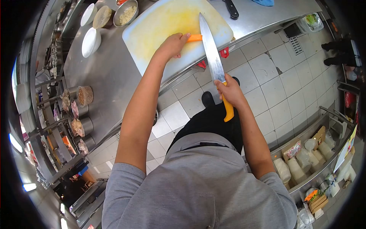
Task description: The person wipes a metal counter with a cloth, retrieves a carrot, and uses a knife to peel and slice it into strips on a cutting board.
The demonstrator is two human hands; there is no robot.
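Note:
On the white cutting board (pixel 152 49), which has yellow stains, my left hand (pixel 174 45) pinches a flat-sided orange carrot piece (pixel 195 37) near the board's right part. My right hand (pixel 230 91) is wrapped round the yellow handle of a large chef's knife (pixel 212 49). Its long blade points away from me across the board's near edge, with the side of the blade right at the carrot's right end. The knife's handle sticks out past the counter edge, over the floor.
A second knife with a black handle (pixel 231 9) lies right of the board. Left of it stand a metal bowl of chopped pale food (pixel 126 13), a brown-topped container (pixel 103 17) and white bowls (pixel 91 42). Another person's dark legs (pixel 339 52) show at far right.

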